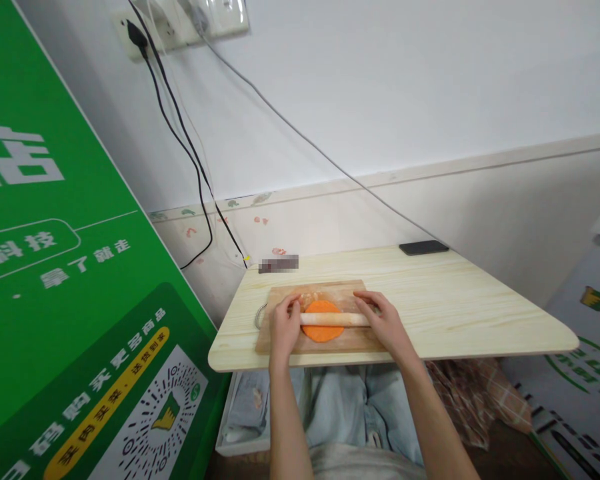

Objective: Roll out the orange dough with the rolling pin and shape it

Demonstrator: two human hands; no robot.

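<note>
A pale wooden rolling pin [334,319] lies crosswise over a flat, round sheet of orange dough [323,333]. Its left end is under my left hand [287,320], whose fingers curl round it. My right hand [379,315] grips the other end, thumb and fingers bent about the wood. Beneath the dough is a wooden cutting board [275,294] with a metal handle loop on its left side. Light streaks, perhaps flour or dough residue, show on the board behind the dough. Both tips of the pin are covered by my hands.
The board rests on a light wood-grain table [480,313] against the wall. A black phone [423,247] lies at the back right, a blurred dark item [279,264] at the back left. Cables [305,137] hang from wall sockets. A green panel [80,267] stands close on the left.
</note>
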